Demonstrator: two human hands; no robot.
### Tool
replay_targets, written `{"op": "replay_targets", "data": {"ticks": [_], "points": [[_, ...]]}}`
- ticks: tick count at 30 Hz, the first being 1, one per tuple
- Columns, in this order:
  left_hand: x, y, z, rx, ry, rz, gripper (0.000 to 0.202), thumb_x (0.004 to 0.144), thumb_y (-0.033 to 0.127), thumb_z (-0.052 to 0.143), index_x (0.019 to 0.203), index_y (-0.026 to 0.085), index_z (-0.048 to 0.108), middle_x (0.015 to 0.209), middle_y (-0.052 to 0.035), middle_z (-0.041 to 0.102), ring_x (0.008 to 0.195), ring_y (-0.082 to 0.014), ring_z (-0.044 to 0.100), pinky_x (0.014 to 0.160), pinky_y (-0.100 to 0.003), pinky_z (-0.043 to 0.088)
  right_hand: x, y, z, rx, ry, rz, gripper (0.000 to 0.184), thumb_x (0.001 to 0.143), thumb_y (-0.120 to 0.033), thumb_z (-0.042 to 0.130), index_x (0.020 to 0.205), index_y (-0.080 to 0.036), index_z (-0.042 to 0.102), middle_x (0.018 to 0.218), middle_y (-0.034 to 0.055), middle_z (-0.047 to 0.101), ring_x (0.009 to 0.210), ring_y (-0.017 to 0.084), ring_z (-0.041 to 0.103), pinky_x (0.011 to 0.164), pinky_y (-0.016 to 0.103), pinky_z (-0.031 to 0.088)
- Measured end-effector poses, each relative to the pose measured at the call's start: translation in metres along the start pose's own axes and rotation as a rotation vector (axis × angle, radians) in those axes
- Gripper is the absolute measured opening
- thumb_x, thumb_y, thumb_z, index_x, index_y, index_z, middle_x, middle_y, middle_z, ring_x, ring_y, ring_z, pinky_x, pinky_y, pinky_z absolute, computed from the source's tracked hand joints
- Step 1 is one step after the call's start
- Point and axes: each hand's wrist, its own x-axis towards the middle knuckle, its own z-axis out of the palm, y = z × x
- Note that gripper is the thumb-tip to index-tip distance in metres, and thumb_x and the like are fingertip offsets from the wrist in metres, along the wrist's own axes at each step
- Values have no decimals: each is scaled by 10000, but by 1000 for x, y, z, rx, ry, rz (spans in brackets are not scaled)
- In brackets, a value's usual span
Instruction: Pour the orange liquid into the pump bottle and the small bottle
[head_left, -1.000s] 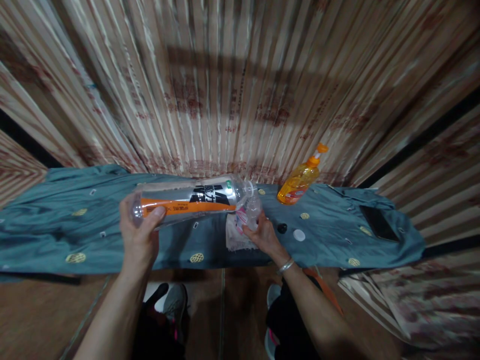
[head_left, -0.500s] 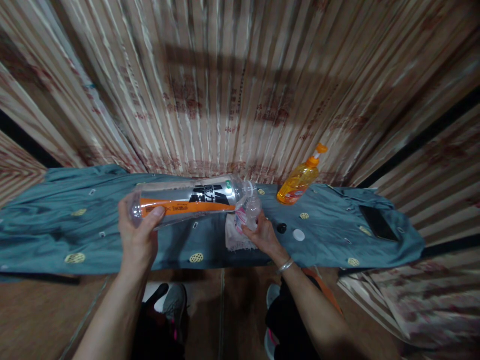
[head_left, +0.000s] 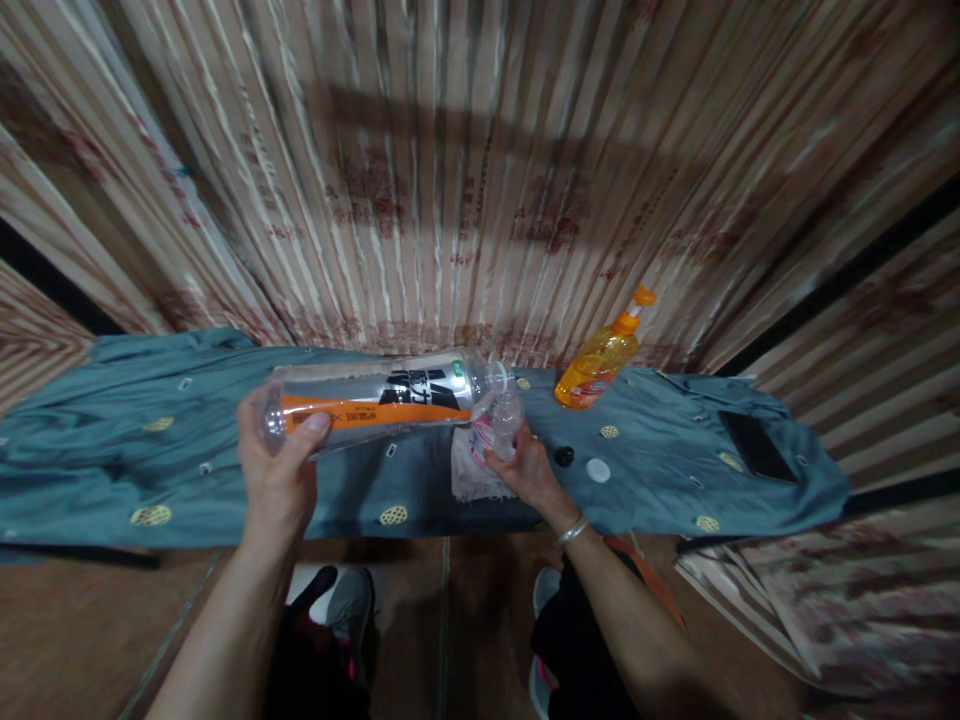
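My left hand (head_left: 281, 470) grips the base end of a large clear plastic bottle (head_left: 375, 400) with an orange and black label. The bottle lies nearly level above the table, and its open mouth points right, over a small clear bottle (head_left: 501, 422). My right hand (head_left: 525, 465) is wrapped round that small bottle, which stands upright on a pale cloth (head_left: 476, 475). A silver bangle sits on my right wrist.
A teal cloth with yellow dots (head_left: 112, 470) covers the table. An orange pump bottle (head_left: 600, 362) stands at the back right. A black cap (head_left: 564, 456) and a white cap (head_left: 598, 469) lie near my right hand. A dark phone (head_left: 757, 445) lies far right. A striped curtain hangs behind.
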Motion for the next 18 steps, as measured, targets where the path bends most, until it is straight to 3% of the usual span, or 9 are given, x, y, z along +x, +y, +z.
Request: {"op": "replay_targets", "data": {"ticks": [3, 18], "points": [[0, 1, 1, -95, 36, -98, 579, 478, 343, 853, 995, 234, 616, 866, 14, 585, 773, -170, 570, 881, -410, 470, 0, 0, 0, 1, -5, 9, 393, 720, -309, 639, 1069, -175, 517, 811, 51, 695, 710, 235, 684, 644, 313, 521], [1, 4, 2, -87, 66, -99, 620, 437, 340, 863, 987, 210, 607, 887, 12, 614, 794, -164, 568, 890, -392, 454, 0, 3, 2, 10, 8, -15, 409, 713, -314, 640, 1072, -155, 525, 812, 61, 693, 712, 238, 682, 650, 317, 521]]}}
